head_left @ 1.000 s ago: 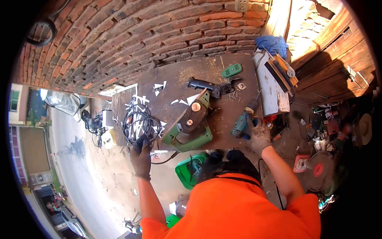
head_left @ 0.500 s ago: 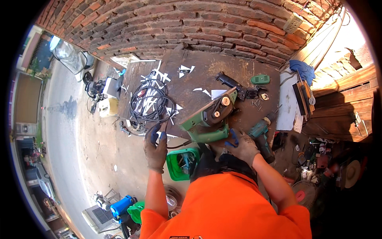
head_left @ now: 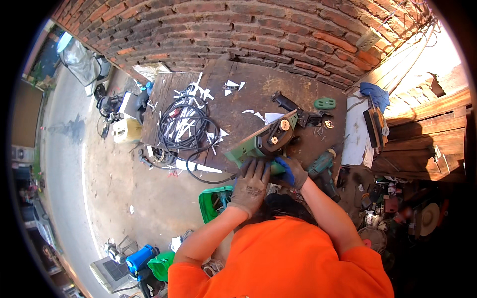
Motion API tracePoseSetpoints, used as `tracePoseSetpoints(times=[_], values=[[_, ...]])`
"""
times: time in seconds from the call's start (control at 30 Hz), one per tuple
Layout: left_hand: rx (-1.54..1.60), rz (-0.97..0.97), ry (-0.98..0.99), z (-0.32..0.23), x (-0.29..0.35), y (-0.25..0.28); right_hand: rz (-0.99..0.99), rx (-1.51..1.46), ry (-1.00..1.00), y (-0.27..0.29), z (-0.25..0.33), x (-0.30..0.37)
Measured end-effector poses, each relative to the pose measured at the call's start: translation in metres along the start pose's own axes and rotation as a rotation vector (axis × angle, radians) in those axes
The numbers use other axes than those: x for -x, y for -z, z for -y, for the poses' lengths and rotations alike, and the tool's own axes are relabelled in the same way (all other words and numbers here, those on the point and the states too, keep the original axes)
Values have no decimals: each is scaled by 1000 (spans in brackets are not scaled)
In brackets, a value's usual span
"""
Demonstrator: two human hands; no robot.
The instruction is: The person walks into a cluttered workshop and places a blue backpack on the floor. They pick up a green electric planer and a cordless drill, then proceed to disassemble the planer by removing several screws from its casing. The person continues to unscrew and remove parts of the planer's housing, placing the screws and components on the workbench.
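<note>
A green electric planer (head_left: 258,144) lies tilted at the table's near edge, its side open with two round pulleys showing. My left hand (head_left: 251,186), in a grey-brown glove, is laid over its near left part with the fingers curled onto it. My right hand (head_left: 292,173), gloved with blue fingertips, grips the right end of its green handle (head_left: 276,168). Beyond the planer are a black handle-shaped part (head_left: 287,102), a green vented cover (head_left: 325,103) and a few loose screws (head_left: 319,131). A black power cord runs from the planer toward the left.
On the table's left, a coiled black cable (head_left: 185,126) lies over white scraps. A teal cordless drill (head_left: 323,164) rests at right. A green bin (head_left: 209,204) stands below the near edge. A brick wall (head_left: 278,39) closes the back; a wooden bench (head_left: 422,139) is at right.
My left hand has moved right from the cord onto the planer. My right hand has moved slightly left and closed round the handle. My view has shifted a little.
</note>
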State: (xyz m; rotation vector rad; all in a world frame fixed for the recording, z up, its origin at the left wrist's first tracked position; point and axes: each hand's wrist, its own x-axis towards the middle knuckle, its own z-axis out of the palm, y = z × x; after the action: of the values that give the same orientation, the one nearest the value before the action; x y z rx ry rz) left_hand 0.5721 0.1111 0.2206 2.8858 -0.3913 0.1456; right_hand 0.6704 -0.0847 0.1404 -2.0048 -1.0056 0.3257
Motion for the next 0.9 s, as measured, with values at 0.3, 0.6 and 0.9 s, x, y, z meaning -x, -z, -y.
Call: tracePoseSetpoints(times=[0.3,0.6,0.9], values=[[86,105,195,60,-64,29,-325,-1176,-824,42,77,-77],[1827,-95,824,65,-20,41,-646,-757,-822,88,77,-10],[1940,-74,638,60,2,15,-421,-251,-196,-8,76,22]])
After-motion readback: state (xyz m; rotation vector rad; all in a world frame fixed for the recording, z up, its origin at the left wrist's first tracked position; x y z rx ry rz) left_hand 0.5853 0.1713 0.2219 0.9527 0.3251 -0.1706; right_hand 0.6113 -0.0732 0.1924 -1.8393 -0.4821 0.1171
